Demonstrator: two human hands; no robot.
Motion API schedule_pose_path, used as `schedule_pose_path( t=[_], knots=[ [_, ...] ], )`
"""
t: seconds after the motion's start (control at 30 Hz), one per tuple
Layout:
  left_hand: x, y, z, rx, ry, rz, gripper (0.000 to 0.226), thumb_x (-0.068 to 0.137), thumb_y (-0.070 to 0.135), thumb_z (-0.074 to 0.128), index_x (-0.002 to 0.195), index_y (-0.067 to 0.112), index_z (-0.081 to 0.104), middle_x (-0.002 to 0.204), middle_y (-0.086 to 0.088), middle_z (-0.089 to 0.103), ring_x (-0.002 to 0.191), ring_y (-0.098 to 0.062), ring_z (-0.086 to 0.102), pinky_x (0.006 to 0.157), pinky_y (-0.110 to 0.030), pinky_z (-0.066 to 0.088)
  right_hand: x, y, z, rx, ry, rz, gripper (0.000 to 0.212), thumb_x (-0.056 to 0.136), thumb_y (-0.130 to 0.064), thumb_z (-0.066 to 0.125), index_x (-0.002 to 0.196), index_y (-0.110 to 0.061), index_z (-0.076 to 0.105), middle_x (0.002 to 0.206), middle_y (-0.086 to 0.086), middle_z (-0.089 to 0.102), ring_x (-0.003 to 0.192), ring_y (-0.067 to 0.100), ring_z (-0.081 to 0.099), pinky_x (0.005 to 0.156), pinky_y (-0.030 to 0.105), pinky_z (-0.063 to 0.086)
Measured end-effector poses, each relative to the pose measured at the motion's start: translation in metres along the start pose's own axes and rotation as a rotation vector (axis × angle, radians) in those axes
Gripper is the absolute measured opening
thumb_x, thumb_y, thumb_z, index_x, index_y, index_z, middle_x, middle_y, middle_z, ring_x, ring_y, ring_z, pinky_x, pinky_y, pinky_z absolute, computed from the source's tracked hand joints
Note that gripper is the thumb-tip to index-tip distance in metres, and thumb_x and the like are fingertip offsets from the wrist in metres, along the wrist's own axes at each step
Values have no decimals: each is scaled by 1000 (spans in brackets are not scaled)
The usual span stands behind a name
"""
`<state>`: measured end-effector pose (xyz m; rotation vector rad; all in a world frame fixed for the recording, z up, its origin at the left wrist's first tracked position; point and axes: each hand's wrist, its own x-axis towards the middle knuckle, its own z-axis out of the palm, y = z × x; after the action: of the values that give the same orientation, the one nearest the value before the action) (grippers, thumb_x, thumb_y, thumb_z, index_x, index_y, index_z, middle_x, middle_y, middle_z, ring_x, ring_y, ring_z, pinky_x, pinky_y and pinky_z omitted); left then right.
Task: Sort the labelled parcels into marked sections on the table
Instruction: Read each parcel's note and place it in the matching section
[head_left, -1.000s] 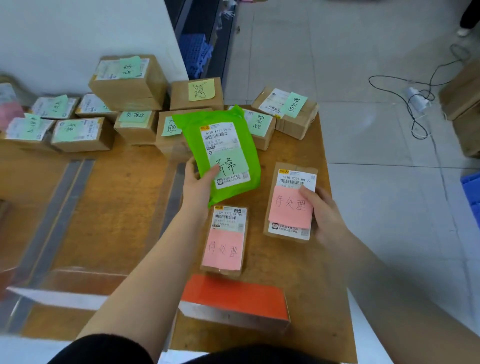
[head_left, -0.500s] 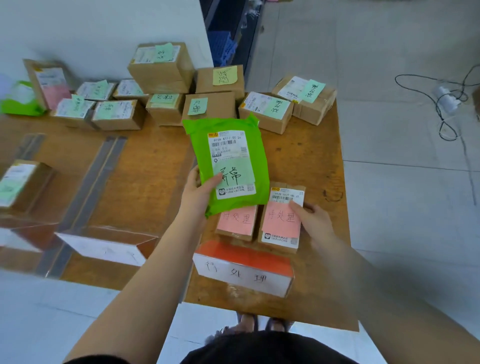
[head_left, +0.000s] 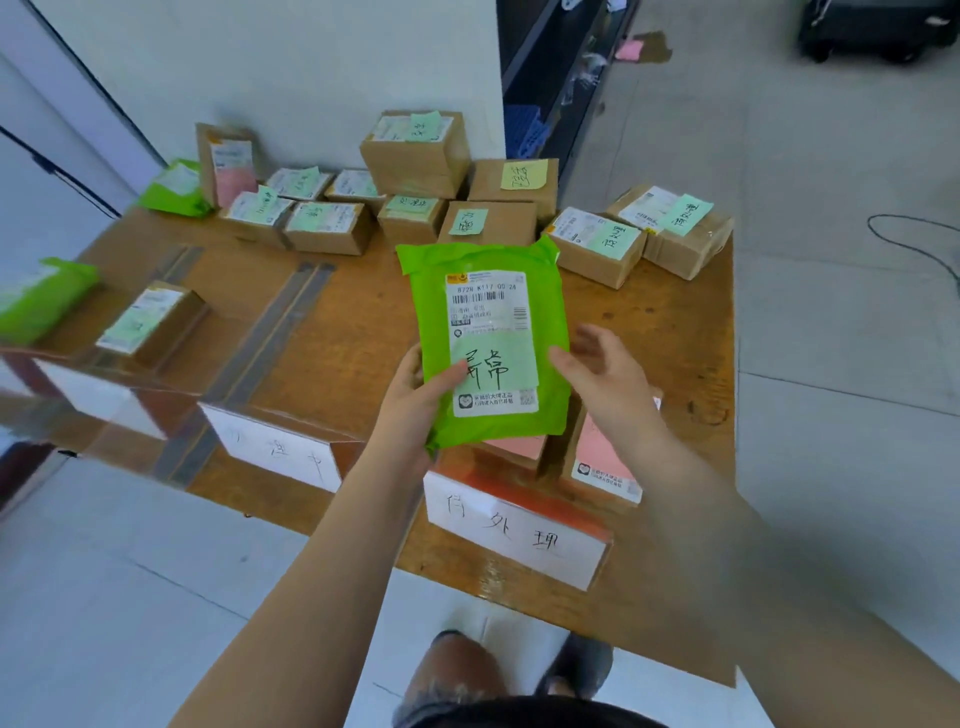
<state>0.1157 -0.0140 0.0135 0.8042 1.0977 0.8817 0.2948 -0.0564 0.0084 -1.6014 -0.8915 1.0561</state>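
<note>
- The wooden table fills the middle of the frame, split by grey tape strips; a row of cardboard boxes with green notes runs along its far edge in the upper centre.
- A folded section sign stands at the near edge, lower centre, with two pink-labelled parcels just behind it.
- The green mailer is held above those parcels at frame centre, long axis running up the frame, slightly tilted.
- The left hand grips its lower left corner, thumb on the label.
- The right hand is spread and empty just right of the mailer; whether it touches the edge is unclear.
</note>
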Motion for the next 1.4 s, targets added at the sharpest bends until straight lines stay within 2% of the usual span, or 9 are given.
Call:
schedule_pose_path(
  t=[0.13, 0.27, 0.33, 0.43, 0.6, 0.77, 0.83, 1.03, 1.4],
  knots=[
    [-17, 13, -19, -4, -16, 37, 33, 85, 6, 62, 113, 24, 58, 97, -4, 74, 82, -24, 72, 68, -40, 60, -15, -13, 29, 94, -89, 8, 37, 82, -26, 70, 115, -24, 54, 106, -9, 64, 101, 14, 62, 84, 33, 54],
    [-31, 38, -52, 8, 18, 101, 27, 84, 6, 63, 104, 25, 60, 96, -3, 73, 74, -20, 72, 58, -32, 59, -26, -30, 66, 194, -148, -19, 21, 84, -12, 68, 95, -28, 59, 92, -12, 67, 78, 0, 66, 63, 18, 55],
    [-37, 49, -73, -2, 51, 120, 26, 84, 7, 63, 103, 25, 60, 94, -2, 72, 71, -17, 72, 56, -30, 59, -31, -40, 91, 211, -155, -34, 21, 84, -11, 68, 95, -28, 60, 93, -9, 69, 76, 0, 68, 63, 19, 56],
    [-48, 65, -111, -26, 87, 136, 28, 85, 7, 62, 110, 20, 58, 95, -4, 72, 69, -16, 72, 58, -30, 60, -41, -52, 134, 210, -164, -46, 20, 83, -13, 70, 93, -29, 62, 96, -6, 71, 87, 12, 70, 76, 35, 59],
    [-69, 86, -183, -77, 131, 158, 32, 85, 7, 61, 114, 20, 58, 90, -3, 74, 68, -16, 72, 56, -30, 59, -62, -66, 208, 207, -246, -69, 20, 82, -13, 71, 90, -30, 62, 95, -6, 71, 91, 17, 69, 80, 39, 57],
    [-89, 99, -256, -129, 186, 179, 34, 84, 10, 63, 117, 19, 59, 92, -6, 75, 75, -22, 72, 64, -36, 61, -82, -76, 280, 244, -375, -81, 24, 82, -9, 70, 95, -27, 61, 94, -7, 71, 83, 10, 70, 72, 30, 58],
    [-96, 102, -282, -135, 216, 202, 34, 83, 11, 63, 116, 16, 59, 89, -5, 75, 73, -20, 73, 60, -33, 60, -90, -80, 305, 258, -431, -81, 29, 82, -6, 69, 98, -28, 59, 93, -9, 71, 79, 6, 70, 69, 26, 59],
    [-109, 108, -343, -140, 305, 251, 24, 85, 13, 62, 108, 19, 61, 86, -2, 75, 69, -17, 72, 56, -29, 59, -108, -82, 368, 270, -472, -60, 35, 80, -1, 70, 104, -24, 59, 106, 2, 70, 93, 17, 69, 81, 36, 58],
    [-111, 119, -445, -250, 475, 245, 22, 87, 7, 59, 106, 19, 59, 98, -5, 71, 70, -14, 72, 53, -27, 57, -98, -84, 491, 300, -638, 62, 32, 81, 4, 66, 97, -24, 61, 90, -2, 74, 74, 12, 72, 61, 28, 59]
  ],
)
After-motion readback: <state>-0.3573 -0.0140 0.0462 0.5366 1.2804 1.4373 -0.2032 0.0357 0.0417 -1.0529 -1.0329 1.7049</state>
